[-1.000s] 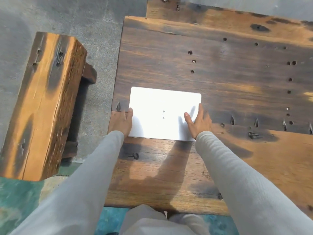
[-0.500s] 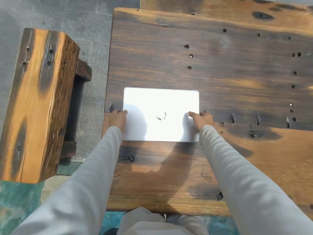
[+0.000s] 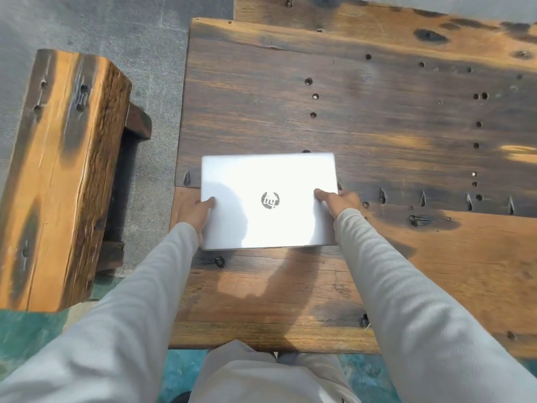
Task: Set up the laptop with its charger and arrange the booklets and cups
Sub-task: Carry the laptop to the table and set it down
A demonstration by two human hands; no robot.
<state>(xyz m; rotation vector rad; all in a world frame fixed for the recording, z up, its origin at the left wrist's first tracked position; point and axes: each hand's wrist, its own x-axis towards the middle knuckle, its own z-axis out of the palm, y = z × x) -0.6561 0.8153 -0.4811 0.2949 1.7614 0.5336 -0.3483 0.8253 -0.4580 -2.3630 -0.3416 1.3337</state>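
Observation:
A closed silver laptop [image 3: 270, 181] with a round logo on its lid lies near the left front part of the wooden table [image 3: 377, 112]. My left hand [image 3: 194, 212] grips its left edge, thumb on the lid. My right hand [image 3: 338, 200] grips its right edge the same way, thumb on top. Whether the laptop rests on the table or is just lifted off it, I cannot tell. No charger, booklets or cups are in view.
A heavy wooden bench [image 3: 58, 175] stands left of the table, with a strip of grey floor [image 3: 157, 91] between them. The tabletop has drilled holes and nail marks. My legs show at the table's front edge, above a teal floor [image 3: 35, 327].
Both hands went from lying flat on the laptop's front corners to gripping its side edges. The laptop has turned square to me and its logo now shows clearly.

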